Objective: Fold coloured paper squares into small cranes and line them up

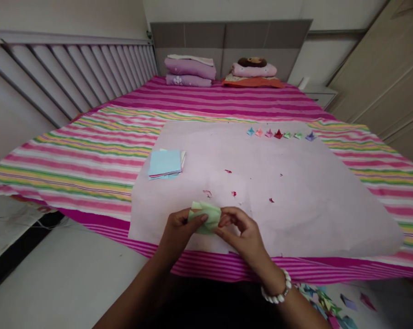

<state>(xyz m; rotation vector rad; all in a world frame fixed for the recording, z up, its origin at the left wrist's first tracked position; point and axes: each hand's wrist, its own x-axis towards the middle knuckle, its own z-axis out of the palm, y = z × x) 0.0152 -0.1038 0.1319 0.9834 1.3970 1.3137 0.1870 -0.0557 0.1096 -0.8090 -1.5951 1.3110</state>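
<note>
Both my hands hold a small piece of light green paper (206, 215) just above the near edge of a large pale pink sheet (295, 183) spread on the bed. My left hand (180, 230) pinches the paper's left side with thumb on top. My right hand (240, 230), with a white bead bracelet on its wrist, grips the right side with curled fingers. The paper looks partly folded.
A stack of square papers (165, 163), light blue on top, lies to the left on the sheet. A row of several small folded paper shapes (278, 134) sits at the far right. Tiny red scraps (233, 193) dot the sheet. Pillows (190, 71) lie at the headboard; more paper shapes (324, 304) lie on the floor.
</note>
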